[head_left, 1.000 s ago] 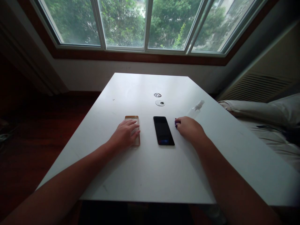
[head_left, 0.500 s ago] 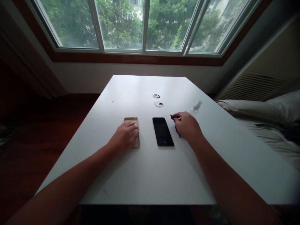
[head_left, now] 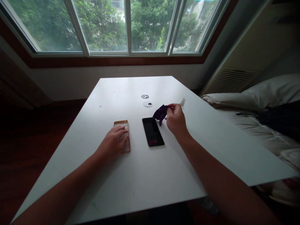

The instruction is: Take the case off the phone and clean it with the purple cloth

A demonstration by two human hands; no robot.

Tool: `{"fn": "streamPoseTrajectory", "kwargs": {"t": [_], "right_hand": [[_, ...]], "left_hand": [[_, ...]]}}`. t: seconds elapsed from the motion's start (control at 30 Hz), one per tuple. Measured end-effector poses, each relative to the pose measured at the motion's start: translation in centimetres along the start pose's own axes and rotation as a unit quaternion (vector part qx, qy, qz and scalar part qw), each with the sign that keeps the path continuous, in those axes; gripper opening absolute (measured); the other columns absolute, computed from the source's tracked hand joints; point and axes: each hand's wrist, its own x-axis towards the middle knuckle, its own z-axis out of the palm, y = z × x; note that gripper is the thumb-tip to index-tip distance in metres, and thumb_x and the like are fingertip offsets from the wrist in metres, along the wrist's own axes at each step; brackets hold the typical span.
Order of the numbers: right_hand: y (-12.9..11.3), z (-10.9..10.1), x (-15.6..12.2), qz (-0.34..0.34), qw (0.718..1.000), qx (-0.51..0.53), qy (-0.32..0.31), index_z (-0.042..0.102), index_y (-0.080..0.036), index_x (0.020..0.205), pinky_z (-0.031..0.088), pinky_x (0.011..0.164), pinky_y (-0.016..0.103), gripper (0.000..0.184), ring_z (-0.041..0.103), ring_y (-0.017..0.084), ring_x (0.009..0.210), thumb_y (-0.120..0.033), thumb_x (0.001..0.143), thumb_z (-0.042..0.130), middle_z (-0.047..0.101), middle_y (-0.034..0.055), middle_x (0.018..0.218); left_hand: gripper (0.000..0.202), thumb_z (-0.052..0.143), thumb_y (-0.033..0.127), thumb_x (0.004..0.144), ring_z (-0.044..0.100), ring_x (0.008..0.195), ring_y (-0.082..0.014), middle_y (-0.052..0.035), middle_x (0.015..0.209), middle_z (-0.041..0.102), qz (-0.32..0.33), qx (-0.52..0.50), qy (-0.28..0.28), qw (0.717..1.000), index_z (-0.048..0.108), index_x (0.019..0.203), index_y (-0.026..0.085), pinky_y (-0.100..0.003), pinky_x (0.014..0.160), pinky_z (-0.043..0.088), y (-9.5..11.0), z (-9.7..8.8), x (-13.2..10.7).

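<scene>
My right hand (head_left: 175, 120) pinches a small dark purple cloth (head_left: 160, 113) and holds it just above the table, over the far right corner of a black phone (head_left: 152, 136) lying face up. My left hand (head_left: 114, 142) rests flat, fingers stretched, on a gold-edged phone case (head_left: 122, 125) left of the phone. Both lie on the white table (head_left: 145, 175).
Two round cable-hole fittings (head_left: 147, 104) sit further back on the table. A small clear spray bottle (head_left: 182, 101) shows behind my right hand. A bed with pillows (head_left: 257, 97) stands to the right. A wide window (head_left: 105, 28) runs along the far wall.
My right hand has picked the purple cloth up off the table and raised it beside the phone. The view has swung to the right. The left hand stays on the case.
</scene>
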Motion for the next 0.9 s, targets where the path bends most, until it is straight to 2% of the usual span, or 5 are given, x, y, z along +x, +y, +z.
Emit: {"fn": "streamPoseTrajectory", "kwargs": {"t": [0.23,0.5,0.67,0.8,0.9], "right_hand": [[-2.2,0.4,-1.2,0.157,0.962,0.207,-0.079,0.058,-0.02,0.101,0.044,0.048,0.024,0.022,0.06,0.015,0.061,-0.034,0.083,0.06,0.062,-0.0001,0.076],[-5.5,1.9,-6.5,0.272,0.82,0.375,-0.335,0.061,-0.017,0.101,0.038,0.045,0.02,0.025,0.05,0.008,0.053,-0.03,0.082,0.069,0.057,-0.0023,0.069],[-5.8,2.7,-7.9,0.251,0.823,0.342,-0.379,0.063,-0.016,0.102,0.043,0.048,0.02,0.031,0.053,0.009,0.058,-0.043,0.088,0.069,0.06,-0.0008,0.074],[-5.5,2.8,-7.9,0.226,0.84,0.262,-0.417,0.061,-0.017,0.117,0.047,0.053,0.02,0.049,0.06,0.011,0.068,-0.053,0.086,0.073,0.068,0.0033,0.088],[-5.3,3.0,-8.0,0.223,0.829,0.227,-0.459,0.054,-0.015,0.128,0.047,0.056,0.02,0.06,0.064,0.012,0.073,-0.039,0.081,0.082,0.071,0.006,0.094]], "left_hand": [[0.039,0.053,0.044,0.098,0.049,0.139,-0.0292,-0.0085,0.144,0.059,-0.008,-0.01,0.0,1.0,0.071,0.125,0.022,-0.053,0.119,0.037,0.3,0.1,0.2],[0.041,0.058,0.051,0.097,0.065,0.114,-0.0251,-0.0092,0.12,0.071,0.016,-0.214,0.025,0.976,0.071,0.121,0.02,-0.042,0.104,0.049,2.5,-1.6,-0.3],[0.031,0.062,0.044,0.095,0.068,0.089,-0.0197,-0.0036,0.085,0.074,-0.003,-0.249,0.043,0.968,0.076,0.086,0.018,-0.04,0.11,0.042,3.0,-1.4,-0.5],[0.03,0.064,0.046,0.094,0.067,0.085,-0.0189,-0.0042,0.089,0.075,-0.039,-0.252,0.073,0.964,0.077,0.093,0.019,-0.03,0.08,0.051,2.7,-1.2,-0.5],[0.033,0.064,0.048,0.094,0.064,0.075,-0.0158,-0.0033,0.085,0.074,-0.059,-0.266,0.077,0.959,0.077,0.096,0.019,-0.025,0.068,0.048,2.6,-1.4,-0.5]]}}
